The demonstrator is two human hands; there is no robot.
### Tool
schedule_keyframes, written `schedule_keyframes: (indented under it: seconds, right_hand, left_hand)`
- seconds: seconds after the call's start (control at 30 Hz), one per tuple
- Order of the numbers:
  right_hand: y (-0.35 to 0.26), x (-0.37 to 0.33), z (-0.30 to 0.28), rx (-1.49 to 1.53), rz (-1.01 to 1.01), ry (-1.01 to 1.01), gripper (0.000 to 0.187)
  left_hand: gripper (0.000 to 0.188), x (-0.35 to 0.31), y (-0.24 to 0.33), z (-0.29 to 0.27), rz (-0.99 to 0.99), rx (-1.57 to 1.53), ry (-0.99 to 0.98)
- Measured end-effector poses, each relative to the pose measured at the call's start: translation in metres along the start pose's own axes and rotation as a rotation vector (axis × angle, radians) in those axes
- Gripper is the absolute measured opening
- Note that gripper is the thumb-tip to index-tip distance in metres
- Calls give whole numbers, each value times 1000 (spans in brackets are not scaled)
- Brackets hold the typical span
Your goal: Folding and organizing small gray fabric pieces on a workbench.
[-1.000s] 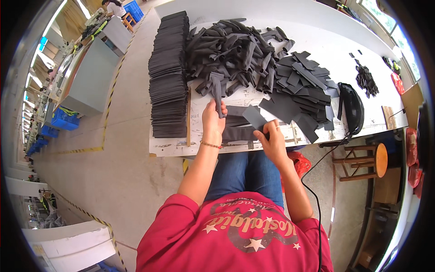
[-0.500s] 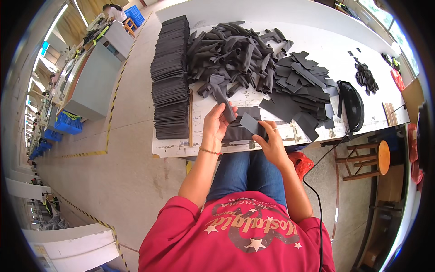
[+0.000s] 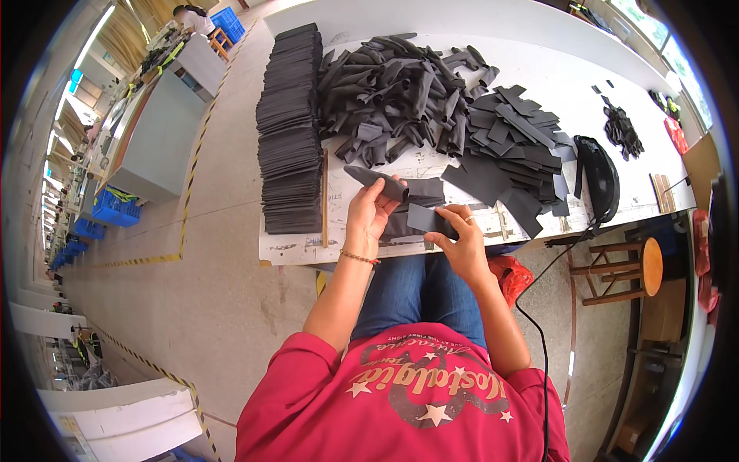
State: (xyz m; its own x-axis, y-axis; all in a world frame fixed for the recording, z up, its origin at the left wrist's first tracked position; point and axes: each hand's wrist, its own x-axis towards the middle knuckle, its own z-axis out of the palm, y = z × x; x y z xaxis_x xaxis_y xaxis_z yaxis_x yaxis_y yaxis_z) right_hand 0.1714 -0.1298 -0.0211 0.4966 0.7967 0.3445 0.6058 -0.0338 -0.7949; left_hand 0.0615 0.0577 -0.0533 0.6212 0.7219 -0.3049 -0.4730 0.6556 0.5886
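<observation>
Far L, a tall stack of dark folded pieces (image 3: 291,131) is bounded on its R by a thin wooden strip (image 3: 325,199). Next, a dark fabric tube (image 3: 363,178) is held by L hand (image 3: 372,209), fingers part-closed, pinched btwn thumb & fingertips nr its lower-R end; its long axis is slanted upper L to lower R, that end being turned twd R hand (image 3: 465,240). Behind, a heap of tubes (image 3: 389,88) is piled on the white table (image 3: 577,85). Btwn the hands, flat dark pieces (image 3: 426,188) are laid. A grey card (image 3: 423,218) is pinched by its R end in R hand, fingers curled; its free end is placed just beside tube's end, slightly nearer the body, axes roughly parallel; contact can't be told. Further R, loose dark panels (image 3: 512,127) are heaped, then a black pouch (image 3: 598,181).
</observation>
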Motion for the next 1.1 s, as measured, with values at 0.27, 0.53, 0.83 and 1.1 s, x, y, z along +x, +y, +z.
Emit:
schedule_keyframes:
  seconds: [0.27,0.53,0.83,1.1]
  right_hand:
    - [-18,9,-9,63,112,31,52]
    - [-20,17,-5,-101,-100,199,29]
    - [-24,27,-11,-375,-342,307,18]
    - [-40,22,2,-512,-437,345,41]
  left_hand:
    - [23,-8,1,5,-26,-11,-33]
    - [24,-16,5,14,-35,85,-117]
    - [23,-31,9,29,-35,105,-194]
    - [32,-69,-3,60,247,219,-124]
